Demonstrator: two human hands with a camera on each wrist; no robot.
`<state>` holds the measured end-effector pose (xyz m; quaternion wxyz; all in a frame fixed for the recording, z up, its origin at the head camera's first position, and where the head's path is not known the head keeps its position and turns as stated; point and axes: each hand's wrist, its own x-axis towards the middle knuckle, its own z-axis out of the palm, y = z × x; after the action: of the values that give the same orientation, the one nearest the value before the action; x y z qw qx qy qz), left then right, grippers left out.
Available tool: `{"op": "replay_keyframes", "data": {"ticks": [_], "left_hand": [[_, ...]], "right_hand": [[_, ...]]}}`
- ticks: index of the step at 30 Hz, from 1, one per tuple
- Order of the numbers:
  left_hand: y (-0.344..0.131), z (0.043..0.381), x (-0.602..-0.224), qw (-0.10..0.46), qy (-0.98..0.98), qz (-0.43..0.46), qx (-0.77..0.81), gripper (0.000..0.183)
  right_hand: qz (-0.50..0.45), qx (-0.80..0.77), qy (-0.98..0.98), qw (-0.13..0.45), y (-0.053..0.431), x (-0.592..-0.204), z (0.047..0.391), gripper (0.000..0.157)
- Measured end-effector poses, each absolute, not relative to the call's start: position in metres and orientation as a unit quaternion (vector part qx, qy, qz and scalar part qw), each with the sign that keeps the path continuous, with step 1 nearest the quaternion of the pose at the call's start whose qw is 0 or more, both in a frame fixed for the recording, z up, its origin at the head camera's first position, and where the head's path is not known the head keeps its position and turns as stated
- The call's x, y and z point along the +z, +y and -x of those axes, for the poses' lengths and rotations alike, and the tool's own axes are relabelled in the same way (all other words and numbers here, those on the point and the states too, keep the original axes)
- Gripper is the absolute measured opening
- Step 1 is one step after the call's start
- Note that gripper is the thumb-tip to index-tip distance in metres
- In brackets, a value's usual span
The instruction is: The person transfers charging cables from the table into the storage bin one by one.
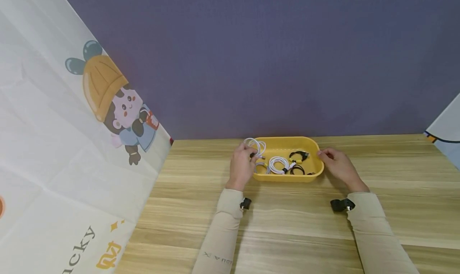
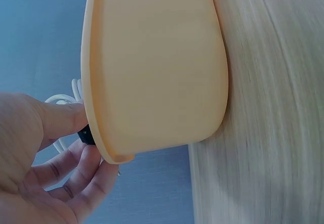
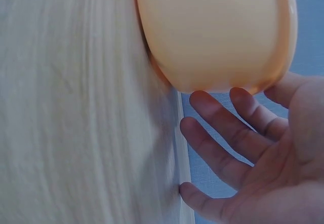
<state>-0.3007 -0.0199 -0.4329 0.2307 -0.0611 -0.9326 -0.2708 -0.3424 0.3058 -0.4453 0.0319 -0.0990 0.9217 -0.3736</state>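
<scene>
A yellow tray [image 1: 284, 178] stands on the wooden table, near its far edge. Over the tray's left end, my left hand [image 1: 241, 166] pinches a coiled white cable [image 1: 261, 147]. A black band [image 2: 86, 135] on this cable shows between thumb and fingers in the left wrist view. At the opposite end, my right hand [image 1: 339, 166] grips the tray's rim between thumb and index finger, its other fingers spread. Inside the tray lie another coiled white cable [image 1: 278, 165], a black cable [image 1: 304, 155] with a yellow tie, a small black loop [image 1: 297, 169] and a greyish coil [image 1: 265, 169].
The wooden table [image 1: 287, 234] meets a dark blue-grey panel [image 1: 258, 66] behind the tray. To the left hangs a white sheet [image 1: 43, 146] with a cartoon figure. A black wrist device [image 1: 342, 205] sits at the right cuff, another [image 1: 246, 203] at the left.
</scene>
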Motion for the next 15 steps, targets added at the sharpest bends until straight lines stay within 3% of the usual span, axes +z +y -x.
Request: {"op": "replay_keyframes", "data": {"ticks": [15], "left_hand": [[-0.0127, 0.3000, -0.4328, 0.232, -0.934, 0.070, -0.261, 0.016]], "right_hand": [[0.089, -0.382, 0.919, 0.033, 0.3041, -0.4440, 0.3410, 0.056]]}}
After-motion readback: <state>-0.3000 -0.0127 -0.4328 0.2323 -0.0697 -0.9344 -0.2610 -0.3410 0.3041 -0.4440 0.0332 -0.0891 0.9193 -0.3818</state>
